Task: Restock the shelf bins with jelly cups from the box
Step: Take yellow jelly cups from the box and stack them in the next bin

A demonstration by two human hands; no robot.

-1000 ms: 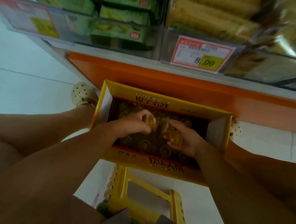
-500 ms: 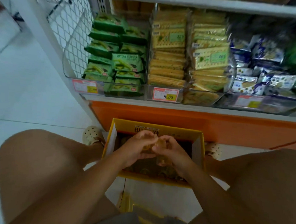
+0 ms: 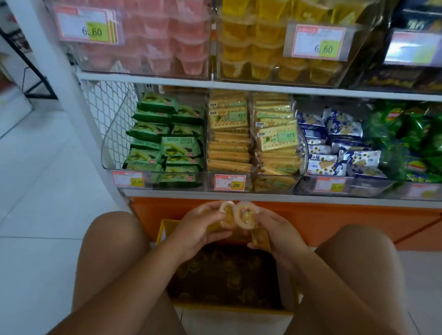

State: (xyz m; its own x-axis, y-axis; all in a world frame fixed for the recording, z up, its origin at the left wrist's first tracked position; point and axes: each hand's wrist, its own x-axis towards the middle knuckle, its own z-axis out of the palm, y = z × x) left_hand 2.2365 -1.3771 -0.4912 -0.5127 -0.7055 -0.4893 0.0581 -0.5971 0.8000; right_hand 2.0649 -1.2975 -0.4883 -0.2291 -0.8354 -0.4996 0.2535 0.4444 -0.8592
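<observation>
Gripping clear amber plastic jelly cups (image 3: 245, 216): left hand (image 3: 198, 229), right hand (image 3: 275, 233), above yellow cardboard box (image 3: 163, 232), ready for shelving.

Your left hand (image 3: 198, 230) and right hand (image 3: 277, 237): now lifted out of the box (image 3: 162, 232), gripping jelly cups (image 3: 246, 216) side by side, raised level with the orange shelf base (image 3: 340, 219).

I have free air above the yellow cardboard box (image 3: 233, 309), but the clear plastic jelly bin (image 3: 270, 79) is walled in front.
</observation>
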